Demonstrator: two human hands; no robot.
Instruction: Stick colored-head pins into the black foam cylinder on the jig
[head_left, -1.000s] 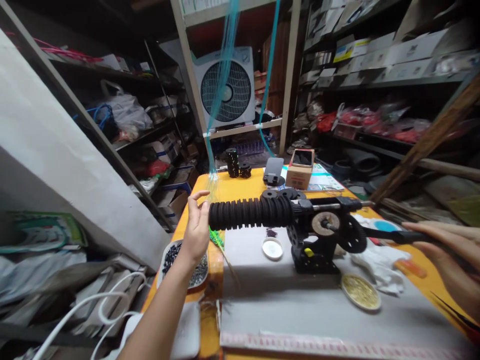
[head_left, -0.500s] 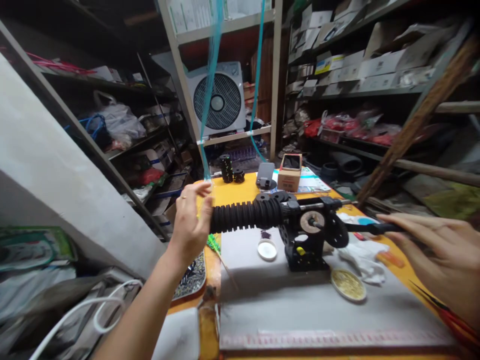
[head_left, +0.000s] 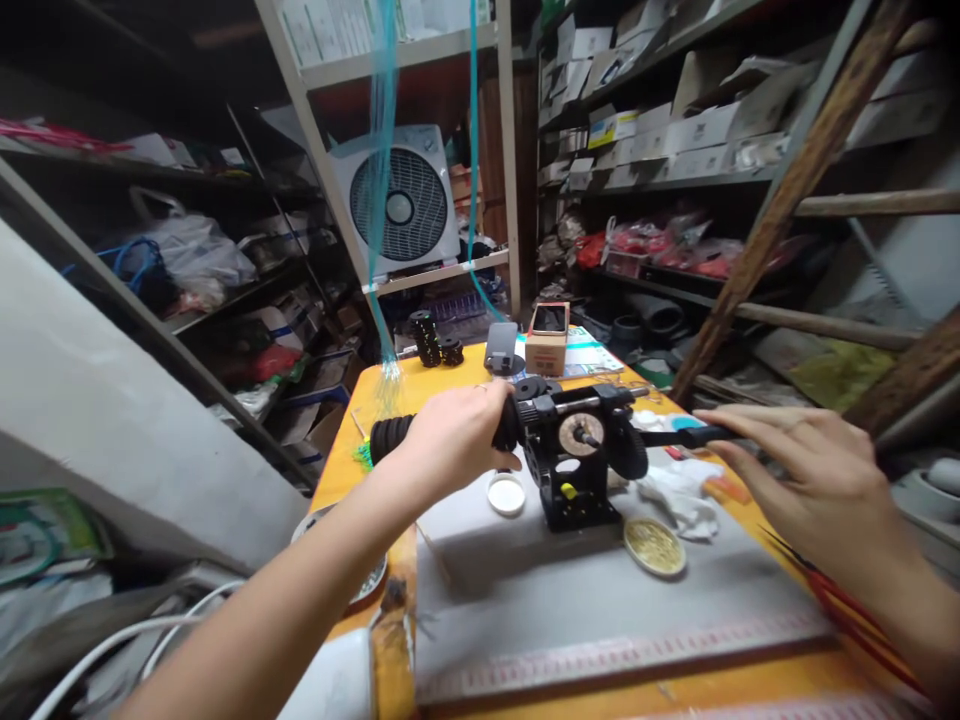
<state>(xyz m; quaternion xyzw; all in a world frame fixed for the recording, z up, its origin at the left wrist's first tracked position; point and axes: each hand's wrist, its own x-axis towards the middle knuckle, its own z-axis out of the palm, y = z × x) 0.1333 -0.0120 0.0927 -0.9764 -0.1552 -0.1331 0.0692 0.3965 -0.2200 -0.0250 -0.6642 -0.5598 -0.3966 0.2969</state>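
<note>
A black hand-cranked winding machine [head_left: 577,495] stands on a light grey board. From its left side sticks out a row of black ridged rings [head_left: 391,436], lying level. My left hand [head_left: 461,430] is wrapped around the row close to the machine, hiding its middle. Thumb and fingers are closed on the rings. To the right, the fingers of my right hand [head_left: 810,470] close over the black crank handle [head_left: 705,436]. A small white dish [head_left: 506,494] sits below my left hand, and a dish of fine golden pieces [head_left: 655,547] lies in front of the machine.
Teal strands [head_left: 382,200] hang down to the yellow table [head_left: 337,450] at the left. Black spools [head_left: 425,338], a phone stand [head_left: 501,347] and a cardboard box [head_left: 547,348] stand at the back. White tissue [head_left: 686,500] and red-handled scissors [head_left: 840,605] lie at right. Loaded shelves surround the table.
My left hand has moved from the left end of the ring row to its right part, beside the machine. My right hand stays at the crank handle. The camera view has turned slightly right.
</note>
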